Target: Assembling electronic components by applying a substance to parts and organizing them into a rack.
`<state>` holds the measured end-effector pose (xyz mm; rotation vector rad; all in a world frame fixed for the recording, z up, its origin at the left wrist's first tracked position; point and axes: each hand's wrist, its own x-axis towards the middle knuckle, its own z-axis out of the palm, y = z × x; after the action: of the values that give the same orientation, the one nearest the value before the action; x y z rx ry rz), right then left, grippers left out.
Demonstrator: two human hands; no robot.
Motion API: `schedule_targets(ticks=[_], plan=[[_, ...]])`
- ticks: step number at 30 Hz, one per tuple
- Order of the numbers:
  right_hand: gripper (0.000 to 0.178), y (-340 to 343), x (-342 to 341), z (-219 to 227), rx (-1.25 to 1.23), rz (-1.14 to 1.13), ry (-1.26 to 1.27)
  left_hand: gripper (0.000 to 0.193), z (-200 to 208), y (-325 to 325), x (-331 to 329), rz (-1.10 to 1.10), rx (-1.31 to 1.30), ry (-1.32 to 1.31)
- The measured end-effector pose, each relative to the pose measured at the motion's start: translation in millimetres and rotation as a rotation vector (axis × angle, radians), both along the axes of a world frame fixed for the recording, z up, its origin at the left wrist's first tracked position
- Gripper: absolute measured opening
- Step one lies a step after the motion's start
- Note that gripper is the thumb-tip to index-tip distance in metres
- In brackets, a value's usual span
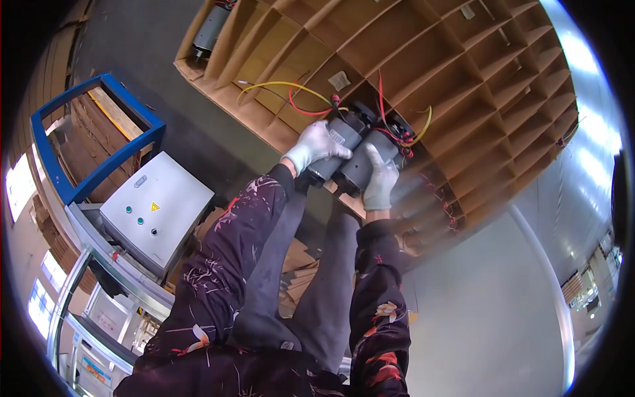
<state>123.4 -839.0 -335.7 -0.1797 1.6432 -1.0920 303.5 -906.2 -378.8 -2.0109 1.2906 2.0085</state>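
Note:
Two dark grey cylindrical motors lie side by side in my gloved hands, over the near edge of a cardboard divider box (254,126). Around the left motor (344,132) my left hand (316,147) is closed, thumb across its side. My right hand (381,178) grips the right motor (364,162) from its outer side, thumb along the body. Red, yellow and black wires (301,87) trail from the far end of the left motor. Similar wires (423,129) curl from the right one. Both palms are hidden behind the motors.
Another motor (210,30) stands in the box's far left corner compartment. At left are a light grey control box (159,208) with buttons and a blue metal frame (106,169). A pale grey flat surface (483,298) lies at right. Cardboard pieces (301,274) lie near my legs.

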Motion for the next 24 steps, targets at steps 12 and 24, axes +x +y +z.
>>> schedule_targets(ticks=[12,24], plan=[[0.045,-8.7,9.2,-85.2,0.384,0.103,0.504,0.058,-24.7,-21.2,-50.1,-0.062,-0.384,-0.285],[0.055,-64.7,-12.9,-43.2,0.489,-0.046,-0.056,0.048,5.6,52.0,-42.8,0.112,-0.708,-0.308]])
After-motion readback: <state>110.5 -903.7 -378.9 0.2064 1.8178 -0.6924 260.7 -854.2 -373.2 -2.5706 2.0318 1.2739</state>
